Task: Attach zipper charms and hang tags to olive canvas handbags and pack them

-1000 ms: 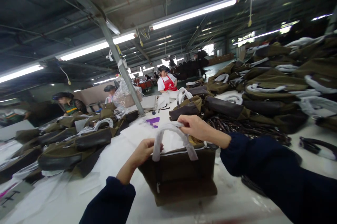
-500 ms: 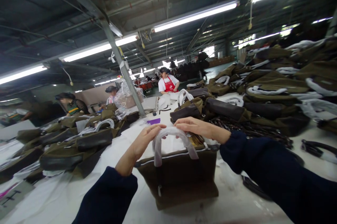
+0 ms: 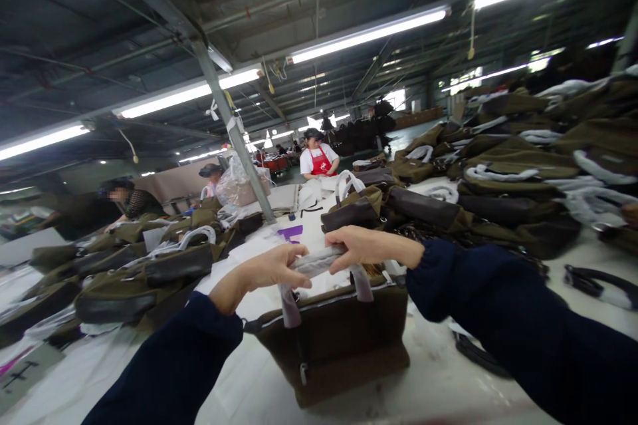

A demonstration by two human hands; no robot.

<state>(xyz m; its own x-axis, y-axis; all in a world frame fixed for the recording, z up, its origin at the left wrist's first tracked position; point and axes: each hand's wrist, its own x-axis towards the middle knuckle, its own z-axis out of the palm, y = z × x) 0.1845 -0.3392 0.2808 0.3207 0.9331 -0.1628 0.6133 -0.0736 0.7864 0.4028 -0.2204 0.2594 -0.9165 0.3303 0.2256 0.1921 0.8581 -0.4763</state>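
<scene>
Left hand (image 3: 269, 268), right hand (image 3: 366, 247), padded grey handle (image 3: 319, 261), olive fabric tote (image 3: 331, 338)

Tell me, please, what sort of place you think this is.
Probably a bag factory: matching olive-and-brown bags lie heaped along a long white table, and a person in a red apron works further down it under rows of strip lights.

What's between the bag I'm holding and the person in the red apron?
In the head view, an olive bag with a dark brown band lies between the held bag and the person in the red apron, a small purple piece to its left.
</scene>
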